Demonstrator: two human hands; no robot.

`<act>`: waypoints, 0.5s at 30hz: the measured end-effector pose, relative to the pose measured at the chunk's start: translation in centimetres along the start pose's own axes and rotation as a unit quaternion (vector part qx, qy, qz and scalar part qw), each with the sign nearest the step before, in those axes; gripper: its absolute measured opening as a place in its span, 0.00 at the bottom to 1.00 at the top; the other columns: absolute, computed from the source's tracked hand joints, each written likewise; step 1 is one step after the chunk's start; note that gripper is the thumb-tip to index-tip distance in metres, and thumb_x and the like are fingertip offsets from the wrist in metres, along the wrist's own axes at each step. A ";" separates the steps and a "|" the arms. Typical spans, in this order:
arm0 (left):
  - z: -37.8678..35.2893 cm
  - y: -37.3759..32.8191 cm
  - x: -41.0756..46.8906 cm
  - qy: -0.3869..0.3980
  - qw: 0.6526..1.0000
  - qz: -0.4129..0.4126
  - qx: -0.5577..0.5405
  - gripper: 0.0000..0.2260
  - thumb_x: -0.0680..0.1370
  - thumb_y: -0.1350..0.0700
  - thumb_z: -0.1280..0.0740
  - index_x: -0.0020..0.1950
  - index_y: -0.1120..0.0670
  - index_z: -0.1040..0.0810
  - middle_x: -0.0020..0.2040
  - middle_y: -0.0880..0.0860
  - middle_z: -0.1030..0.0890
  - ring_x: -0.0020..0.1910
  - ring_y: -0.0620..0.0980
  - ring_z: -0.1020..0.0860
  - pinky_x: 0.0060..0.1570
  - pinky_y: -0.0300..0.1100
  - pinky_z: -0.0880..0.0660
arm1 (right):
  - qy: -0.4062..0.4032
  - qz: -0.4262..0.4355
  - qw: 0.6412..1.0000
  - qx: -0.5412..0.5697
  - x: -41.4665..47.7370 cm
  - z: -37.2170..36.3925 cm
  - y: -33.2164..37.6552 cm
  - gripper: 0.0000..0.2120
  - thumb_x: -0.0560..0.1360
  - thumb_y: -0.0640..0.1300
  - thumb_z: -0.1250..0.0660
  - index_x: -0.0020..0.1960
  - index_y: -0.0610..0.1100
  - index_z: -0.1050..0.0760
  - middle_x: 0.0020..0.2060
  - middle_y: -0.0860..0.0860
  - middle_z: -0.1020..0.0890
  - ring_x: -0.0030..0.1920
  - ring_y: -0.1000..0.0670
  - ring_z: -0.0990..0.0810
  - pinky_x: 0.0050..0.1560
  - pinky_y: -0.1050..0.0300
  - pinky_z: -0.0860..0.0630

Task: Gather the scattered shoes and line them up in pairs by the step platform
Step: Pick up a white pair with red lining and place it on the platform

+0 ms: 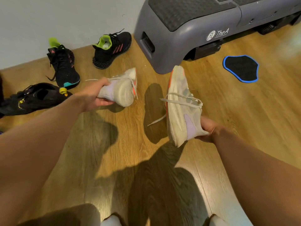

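Note:
My left hand [96,97] grips one white sneaker [121,89] by its heel, held above the wooden floor with the toe pointing away. My right hand [207,130] grips the matching white sneaker [181,106] at the heel, sole turned left, loose laces dangling. The grey step platform [187,31] stands just beyond both shoes. Two black sneakers with lime-green lining lie near the wall, one [64,65] to the left, the other [110,49] close to the platform's left end. A third black shoe with yellow marks [32,98] lies on its side at far left.
A black sliding disc with a blue rim [241,68] lies on the floor right of the platform. A white wall [48,22] runs behind the black shoes. My knees and white socks show at the bottom edge.

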State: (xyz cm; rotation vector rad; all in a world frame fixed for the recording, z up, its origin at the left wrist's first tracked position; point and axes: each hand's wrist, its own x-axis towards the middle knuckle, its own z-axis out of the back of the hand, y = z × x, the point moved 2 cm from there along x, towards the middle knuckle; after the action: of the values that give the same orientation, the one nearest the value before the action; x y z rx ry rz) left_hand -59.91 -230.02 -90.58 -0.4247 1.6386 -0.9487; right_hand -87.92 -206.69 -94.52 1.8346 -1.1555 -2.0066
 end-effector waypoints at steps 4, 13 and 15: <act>-3.5 -0.4 -0.8 -0.016 0.918 -0.196 0.344 0.10 0.76 0.53 0.34 0.37 0.55 0.26 0.33 0.51 0.25 0.29 0.45 0.26 0.27 0.37 0.30 | -0.064 0.009 0.997 -0.046 0.5 0.5 0.3 0.09 0.79 0.37 0.40 0.47 0.42 0.22 0.39 0.44 0.21 0.35 0.48 0.24 0.34 0.55 0.29; -7.9 5.3 -1.7 -0.026 0.622 -0.274 0.733 0.19 0.76 0.44 0.41 0.55 0.59 0.25 0.53 0.60 0.27 0.44 0.56 0.29 0.41 0.46 0.29 | -0.233 0.067 0.960 -0.143 1.8 -0.8 1.9 0.08 0.75 0.35 0.38 0.46 0.43 0.21 0.37 0.46 0.20 0.35 0.49 0.23 0.29 0.59 0.28; -8.2 6.5 -2.0 -0.033 0.612 -0.284 0.738 0.20 0.77 0.43 0.44 0.57 0.57 0.26 0.55 0.60 0.28 0.48 0.58 0.27 0.43 0.48 0.28 | -0.245 0.082 0.940 -0.221 2.1 -1.2 2.0 0.10 0.75 0.34 0.40 0.50 0.41 0.21 0.40 0.46 0.21 0.42 0.46 0.22 0.39 0.55 0.28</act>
State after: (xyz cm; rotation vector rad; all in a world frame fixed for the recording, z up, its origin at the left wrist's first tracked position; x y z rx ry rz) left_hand -65.67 -221.74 -93.99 0.2426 0.1490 -2.3291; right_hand -87.97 -209.82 -94.72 1.0220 -0.8187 -2.4405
